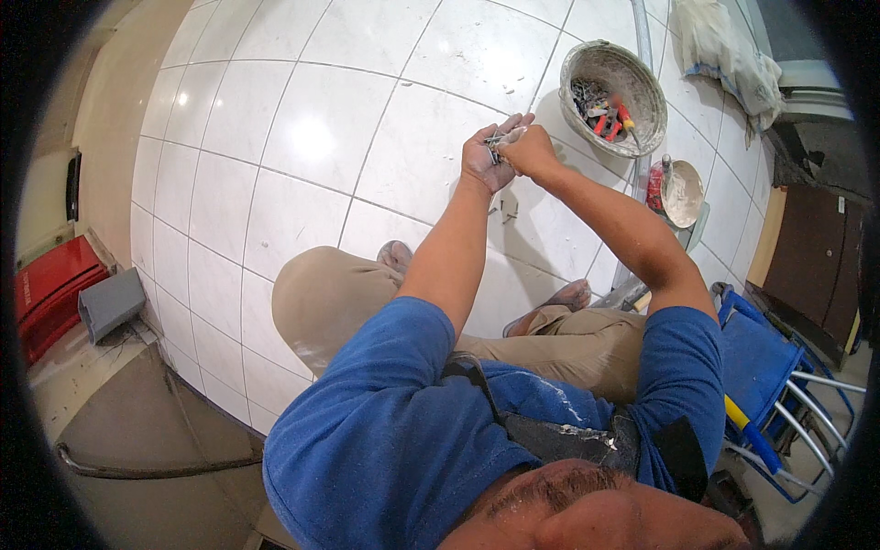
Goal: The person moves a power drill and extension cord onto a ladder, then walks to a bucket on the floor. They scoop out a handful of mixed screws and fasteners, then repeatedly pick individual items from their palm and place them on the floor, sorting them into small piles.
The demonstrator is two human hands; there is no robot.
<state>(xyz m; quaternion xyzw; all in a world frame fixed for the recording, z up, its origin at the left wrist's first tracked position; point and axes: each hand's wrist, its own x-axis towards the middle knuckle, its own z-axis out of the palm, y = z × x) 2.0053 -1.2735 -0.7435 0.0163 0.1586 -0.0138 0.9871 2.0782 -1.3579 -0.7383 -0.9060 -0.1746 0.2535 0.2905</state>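
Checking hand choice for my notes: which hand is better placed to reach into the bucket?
Probably the right hand: it is nearer the bucket, while the left hand is palm up with small pieces in it.

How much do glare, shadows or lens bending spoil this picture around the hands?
All head view: glare spots on the white tiles, the largest left of the left hand; soft shadows on the floor near it and the right hand; tile lines bow toward the dark rim; small pieces too small to identify.
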